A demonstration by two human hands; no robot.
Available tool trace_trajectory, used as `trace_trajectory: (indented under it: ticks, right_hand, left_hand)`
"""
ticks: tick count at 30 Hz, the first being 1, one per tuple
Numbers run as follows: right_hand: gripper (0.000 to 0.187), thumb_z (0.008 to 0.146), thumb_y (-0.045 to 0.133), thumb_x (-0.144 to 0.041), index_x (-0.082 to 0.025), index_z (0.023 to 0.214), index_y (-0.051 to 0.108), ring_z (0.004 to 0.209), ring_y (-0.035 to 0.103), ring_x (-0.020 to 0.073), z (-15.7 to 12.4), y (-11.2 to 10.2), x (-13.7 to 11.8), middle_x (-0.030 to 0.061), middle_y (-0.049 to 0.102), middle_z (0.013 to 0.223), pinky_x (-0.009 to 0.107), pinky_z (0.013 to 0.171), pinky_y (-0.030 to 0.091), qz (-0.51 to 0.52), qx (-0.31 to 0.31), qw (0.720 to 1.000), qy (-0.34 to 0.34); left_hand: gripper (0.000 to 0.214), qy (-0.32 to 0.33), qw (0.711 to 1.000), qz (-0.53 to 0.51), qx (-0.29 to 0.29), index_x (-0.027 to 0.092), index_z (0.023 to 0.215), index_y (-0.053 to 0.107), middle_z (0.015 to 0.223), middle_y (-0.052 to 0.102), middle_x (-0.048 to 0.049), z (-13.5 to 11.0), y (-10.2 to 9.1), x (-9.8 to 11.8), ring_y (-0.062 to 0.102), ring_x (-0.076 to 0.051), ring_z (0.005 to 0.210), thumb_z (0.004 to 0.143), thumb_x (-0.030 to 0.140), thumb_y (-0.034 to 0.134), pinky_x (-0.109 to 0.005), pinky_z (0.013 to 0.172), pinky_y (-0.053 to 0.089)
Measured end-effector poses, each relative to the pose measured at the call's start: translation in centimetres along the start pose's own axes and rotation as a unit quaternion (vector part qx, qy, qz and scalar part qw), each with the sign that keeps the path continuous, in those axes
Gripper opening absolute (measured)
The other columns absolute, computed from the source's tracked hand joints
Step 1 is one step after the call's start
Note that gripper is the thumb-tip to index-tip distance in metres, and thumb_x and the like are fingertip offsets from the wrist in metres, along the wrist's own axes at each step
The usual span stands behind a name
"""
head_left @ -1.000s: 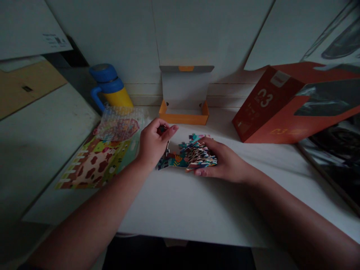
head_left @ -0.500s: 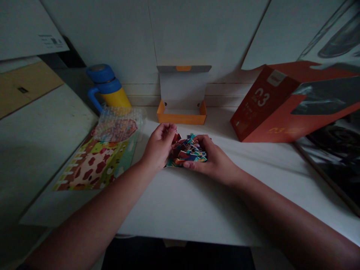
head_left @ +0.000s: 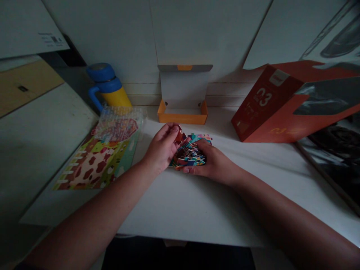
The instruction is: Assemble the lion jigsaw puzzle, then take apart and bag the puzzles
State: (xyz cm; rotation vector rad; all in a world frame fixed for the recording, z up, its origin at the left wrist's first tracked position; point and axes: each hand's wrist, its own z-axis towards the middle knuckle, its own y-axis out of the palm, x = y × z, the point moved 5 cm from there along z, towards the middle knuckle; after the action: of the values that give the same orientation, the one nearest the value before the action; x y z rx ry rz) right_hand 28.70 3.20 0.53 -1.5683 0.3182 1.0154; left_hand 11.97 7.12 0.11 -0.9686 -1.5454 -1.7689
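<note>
A heap of colourful jigsaw pieces (head_left: 189,154) lies on the white table (head_left: 197,202) in the middle. My right hand (head_left: 209,163) is curled round the right side of the heap and grips it. My left hand (head_left: 163,146) is closed at the heap's left edge, its thumb and fingers pinching a reddish piece (head_left: 179,135) just above the pile. Both hands are touching the pieces.
An open orange and grey box (head_left: 182,99) stands behind the heap. A blue and yellow bottle (head_left: 108,88) is at the back left. A plastic bag (head_left: 118,123) lies on a colourful picture board (head_left: 95,161) on the left. A big red carton (head_left: 284,101) lies on the right.
My left hand came in from the left to the heap and now pinches a reddish piece. My right hand has pulled the spread pieces into a tighter pile.
</note>
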Motion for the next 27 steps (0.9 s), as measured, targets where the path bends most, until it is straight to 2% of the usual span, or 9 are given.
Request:
trace_trajectory:
  ticks: [3,6,10,14,17,19,21,24,27]
  right_hand:
    - [0.069,0.075,0.082,-0.076,-0.019,0.112,0.064,0.097,0.067,0.0296,-0.1,-0.1,-0.1,0.0106,0.072,0.108,0.039,0.082,0.053,0.006,-0.006,1.0,-0.011]
    - [0.069,0.076,0.084,-0.072,-0.021,0.119,0.065,0.097,0.069,0.0296,-0.3,-0.4,-0.2,0.0095,0.074,0.112,0.04,0.083,0.056,0.05,-0.01,0.998,-0.024]
    - [0.071,0.072,0.088,-0.07,-0.021,0.119,0.064,0.101,0.069,0.0314,-0.5,-1.6,-0.4,0.0108,0.074,0.114,0.043,0.088,0.056,0.042,0.063,0.997,-0.035]
    - [0.071,0.074,0.088,-0.068,-0.023,0.121,0.062,0.098,0.072,0.0296,-0.6,-2.4,0.0,0.0096,0.075,0.113,0.04,0.083,0.057,0.098,0.122,0.988,-0.008]
    - [0.067,0.077,0.085,-0.07,-0.023,0.118,0.06,0.099,0.072,0.0303,-0.7,-3.3,0.7,0.0105,0.076,0.114,0.041,0.083,0.058,0.103,0.196,0.975,0.027]
    - [0.066,0.077,0.083,-0.072,-0.023,0.114,0.059,0.095,0.072,0.0305,-0.6,-3.8,1.4,0.0108,0.076,0.11,0.041,0.08,0.057,0.077,0.231,0.968,0.063]
    - [0.067,0.077,0.08,-0.074,-0.022,0.113,0.059,0.093,0.072,0.0305,-0.5,-3.9,2.0,0.0112,0.076,0.107,0.041,0.078,0.056,0.053,0.243,0.964,0.091]
    - [0.066,0.08,0.077,-0.074,-0.022,0.115,0.058,0.095,0.071,0.0311,-0.2,-3.7,2.6,0.0119,0.075,0.109,0.042,0.081,0.055,0.027,0.228,0.969,0.095]
    - [0.067,0.082,0.076,-0.075,-0.022,0.119,0.057,0.099,0.07,0.0323,-0.1,-3.3,2.8,0.0124,0.074,0.112,0.043,0.084,0.053,0.005,0.205,0.976,0.077]
  left_hand:
    - [0.02,0.042,0.996,0.075,0.02,0.022,0.102,0.068,0.098,0.065,0.0005,0.5,-1.0,0.3,0.064,-0.012,0.087,0.09,0.033,0.081,-0.03,0.088,0.059]
    - [0.021,0.085,0.973,0.21,0.044,0.022,0.105,0.071,0.101,0.071,-0.0017,1.0,-2.1,0.7,0.067,-0.013,0.089,0.092,0.037,0.078,-0.027,0.085,0.056]
    - [0.022,0.08,0.953,0.292,0.017,0.021,0.107,0.075,0.105,0.077,-0.0052,1.2,-2.3,0.6,0.071,-0.016,0.094,0.094,0.039,0.076,-0.029,0.09,0.056]
    - [0.023,0.098,0.938,0.332,0.011,0.021,0.108,0.077,0.107,0.079,-0.007,0.8,-2.0,1.3,0.072,-0.017,0.095,0.095,0.04,0.074,-0.03,0.088,0.056]
    - [0.023,0.11,0.924,0.367,0.016,0.022,0.109,0.079,0.107,0.08,-0.0075,0.6,-2.0,1.8,0.072,-0.018,0.093,0.096,0.041,0.074,-0.029,0.082,0.056]
    - [0.023,0.089,0.923,0.375,-0.007,0.022,0.109,0.079,0.107,0.08,-0.0074,0.5,-1.8,1.7,0.071,-0.017,0.087,0.096,0.041,0.074,-0.027,0.072,0.055]
    - [0.023,0.05,0.924,0.373,-0.061,0.022,0.11,0.079,0.104,0.079,-0.0068,0.4,-1.3,1.0,0.069,-0.015,0.079,0.094,0.039,0.076,-0.026,0.066,0.052]
    - [0.024,0.018,0.925,0.357,-0.128,0.02,0.107,0.075,0.1,0.077,-0.0057,0.2,-0.7,0.1,0.068,-0.014,0.078,0.088,0.034,0.081,-0.026,0.067,0.053]
    - [0.024,0.038,0.928,0.347,-0.13,0.019,0.096,0.067,0.09,0.07,-0.001,0.3,-0.8,-0.3,0.065,-0.013,0.079,0.082,0.027,0.084,-0.026,0.072,0.053]
